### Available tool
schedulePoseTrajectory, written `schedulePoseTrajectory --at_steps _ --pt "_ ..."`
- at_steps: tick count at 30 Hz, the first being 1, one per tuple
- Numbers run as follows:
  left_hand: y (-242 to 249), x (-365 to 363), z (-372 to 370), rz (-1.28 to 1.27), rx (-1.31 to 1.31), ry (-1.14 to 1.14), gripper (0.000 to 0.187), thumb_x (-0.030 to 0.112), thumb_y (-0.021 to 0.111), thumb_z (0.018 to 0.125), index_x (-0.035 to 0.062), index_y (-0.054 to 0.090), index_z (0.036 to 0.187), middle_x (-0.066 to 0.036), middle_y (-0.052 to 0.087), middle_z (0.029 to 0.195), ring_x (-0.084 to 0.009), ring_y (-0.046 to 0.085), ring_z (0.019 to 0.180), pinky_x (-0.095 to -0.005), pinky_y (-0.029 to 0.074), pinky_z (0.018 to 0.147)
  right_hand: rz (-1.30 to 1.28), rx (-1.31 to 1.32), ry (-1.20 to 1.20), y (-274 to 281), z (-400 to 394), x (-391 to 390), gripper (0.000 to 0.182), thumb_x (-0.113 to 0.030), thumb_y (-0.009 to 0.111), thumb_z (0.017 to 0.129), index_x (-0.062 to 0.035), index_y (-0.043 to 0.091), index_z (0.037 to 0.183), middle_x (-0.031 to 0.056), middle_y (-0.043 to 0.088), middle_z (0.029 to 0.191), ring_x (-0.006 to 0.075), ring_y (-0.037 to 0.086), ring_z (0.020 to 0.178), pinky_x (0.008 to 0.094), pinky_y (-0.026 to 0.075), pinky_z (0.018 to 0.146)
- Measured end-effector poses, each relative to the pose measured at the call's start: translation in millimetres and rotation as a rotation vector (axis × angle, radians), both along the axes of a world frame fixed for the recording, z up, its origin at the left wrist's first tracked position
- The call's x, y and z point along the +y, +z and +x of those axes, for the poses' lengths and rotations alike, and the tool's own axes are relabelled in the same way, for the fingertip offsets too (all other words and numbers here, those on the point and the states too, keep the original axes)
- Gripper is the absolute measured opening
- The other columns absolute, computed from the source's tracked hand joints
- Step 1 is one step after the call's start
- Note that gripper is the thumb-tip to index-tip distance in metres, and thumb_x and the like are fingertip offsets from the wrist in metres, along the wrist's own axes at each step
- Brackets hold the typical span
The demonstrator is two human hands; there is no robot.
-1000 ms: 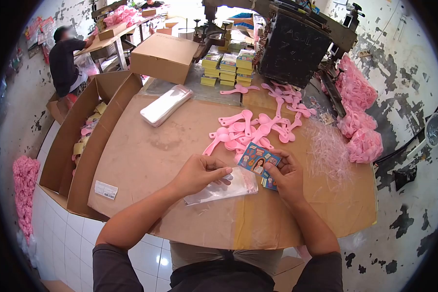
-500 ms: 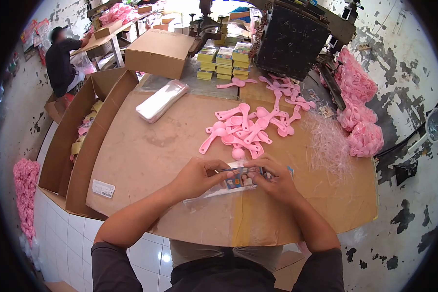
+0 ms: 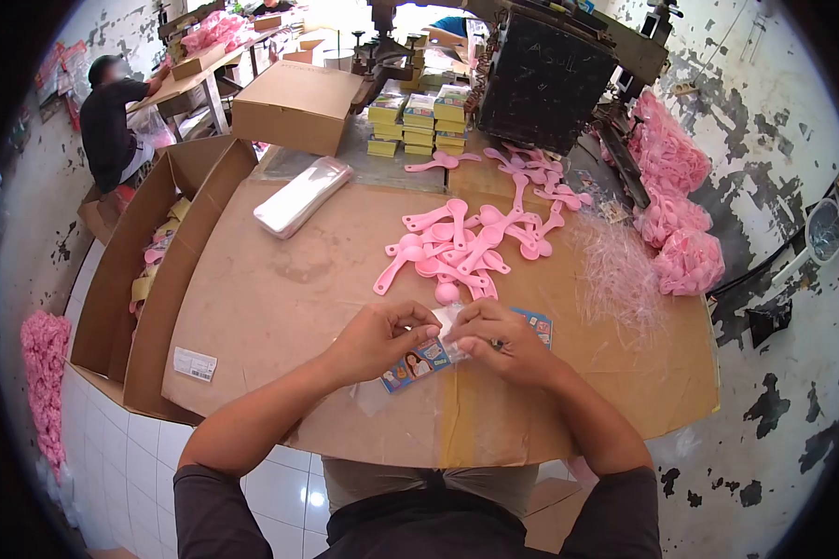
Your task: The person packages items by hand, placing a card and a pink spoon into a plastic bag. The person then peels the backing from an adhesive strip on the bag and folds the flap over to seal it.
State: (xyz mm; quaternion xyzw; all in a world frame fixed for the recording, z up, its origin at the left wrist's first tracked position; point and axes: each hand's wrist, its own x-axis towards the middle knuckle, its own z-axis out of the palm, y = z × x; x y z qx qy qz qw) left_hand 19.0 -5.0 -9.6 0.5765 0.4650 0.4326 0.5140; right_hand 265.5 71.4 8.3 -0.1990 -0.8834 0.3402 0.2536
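My left hand (image 3: 387, 340) is closed, thumb and forefinger pinching one edge of a small clear plastic bag (image 3: 448, 334). Facing it, my right hand (image 3: 505, 343) has its fingers closed on the other side of the bag. Just below the left fingers, a blue printed card (image 3: 416, 367) with a picture of a person slants over the cardboard, partly hidden by that hand. Another blue printed card (image 3: 538, 326) shows from behind the right hand. A pile of pink measuring spoons (image 3: 457, 244) lies just beyond both hands.
Clear plastic sleeves (image 3: 303, 196) lie in a stack at left. Bundled cards (image 3: 419, 121) stand at the back, beside a black machine (image 3: 545, 79). A long open carton (image 3: 191, 261) borders the left edge. Plastic scraps (image 3: 620, 270) and bagged pink items (image 3: 688, 261) are at right. A person (image 3: 112, 126) works far left.
The printed card has shifted down and left, out from between my fingers. Clear plastic now stands up between both hands, and the second card shows more at right. The view has shifted slightly.
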Motion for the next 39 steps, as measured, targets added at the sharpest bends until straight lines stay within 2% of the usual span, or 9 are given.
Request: schedulePoseTrajectory --at_steps 4,7,13,16,19,22,28,36,39 --pt "2 2 -3 -0.047 -0.043 -0.009 0.021 0.016 0.064 0.104 -0.0019 0.067 0.114 -0.004 0.075 0.094 -0.0048 0.067 0.081 -0.0221 0.053 0.068 0.472 -0.093 -0.206 10 -7 32 0.036 -0.003 0.067 0.089 -0.0056 0.069 0.125 0.0128 0.065 0.122 0.0317 0.061 0.115 0.0424 0.049 0.099" --pt "14 1 -6 -0.152 -0.057 -0.047 0.022 0.019 0.063 0.105 -0.0006 0.066 0.116 -0.003 0.075 0.094 -0.0035 0.066 0.08 -0.0211 0.052 0.068 0.639 -0.181 -0.102 2 -13 64 0.043 -0.005 0.066 0.084 -0.0078 0.067 0.127 0.0104 0.064 0.123 0.0308 0.06 0.116 0.0424 0.048 0.1" --pt "6 6 -15 -0.149 -0.129 -0.105 0.026 0.021 0.063 0.105 -0.0005 0.066 0.12 -0.004 0.076 0.097 -0.0041 0.068 0.082 -0.0212 0.053 0.069 0.701 -0.289 -0.106 4 -26 78 0.027 -0.009 0.065 0.085 -0.0065 0.07 0.111 0.0073 0.066 0.116 0.0277 0.061 0.115 0.0418 0.046 0.102" --pt "11 5 -14 -0.141 -0.189 -0.083 0.025 0.017 0.063 0.105 -0.0019 0.065 0.121 -0.005 0.076 0.099 -0.0062 0.07 0.085 -0.0222 0.056 0.073 0.798 -0.169 -0.075 21 -19 78 0.031 -0.005 0.069 0.086 -0.0074 0.068 0.116 0.0081 0.066 0.105 0.0267 0.065 0.104 0.0393 0.051 0.093" --pt "7 3 -11 -0.099 -0.268 -0.038 0.026 0.014 0.065 0.104 -0.0033 0.064 0.123 -0.007 0.076 0.103 -0.0077 0.071 0.09 -0.0237 0.057 0.078 0.38 0.185 -0.311 41 -15 49 0.027 -0.001 0.07 0.092 -0.0037 0.066 0.119 0.0073 0.07 0.1 0.0208 0.07 0.093 0.0337 0.056 0.084" --pt "7 2 -8 -0.058 -0.268 -0.008 0.027 0.013 0.066 0.103 -0.0036 0.065 0.124 -0.007 0.076 0.105 -0.008 0.071 0.093 -0.024 0.058 0.08 -0.376 0.562 -0.278 46 -21 26 0.026 -0.002 0.069 0.097 0.0015 0.062 0.122 0.0089 0.071 0.1 0.0148 0.071 0.089 0.0285 0.059 0.079" --pt "16 -1 -5 -0.102 -0.215 -0.005 0.028 0.013 0.065 0.103 -0.003 0.065 0.126 -0.008 0.076 0.105 -0.0078 0.07 0.093 -0.0236 0.058 0.079 -0.324 0.598 -0.311 48 -20 22 0.027 -0.001 0.067 0.098 0.0043 0.061 0.124 0.0094 0.069 0.105 0.0141 0.069 0.095 0.0289 0.06 0.086" --pt "8 0 -5 -0.03 -0.209 -0.017 0.027 0.013 0.064 0.104 -0.0039 0.066 0.125 -0.008 0.077 0.107 -0.0073 0.07 0.094 -0.0237 0.058 0.08 -0.355 0.559 -0.226 36 -23 19 0.029 0.0 0.067 0.099 0.0046 0.058 0.126 0.0086 0.069 0.104 0.0133 0.069 0.095 0.0279 0.059 0.084" --pt "5 0 -2 -0.031 -0.244 -0.016 0.028 0.014 0.065 0.104 -0.0034 0.067 0.125 -0.007 0.077 0.105 -0.0055 0.069 0.09 -0.0217 0.056 0.074 -0.338 0.591 -0.251 29 -26 12 0.028 -0.001 0.067 0.099 0.0039 0.058 0.125 0.0082 0.069 0.103 0.0133 0.069 0.094 0.0283 0.059 0.086"
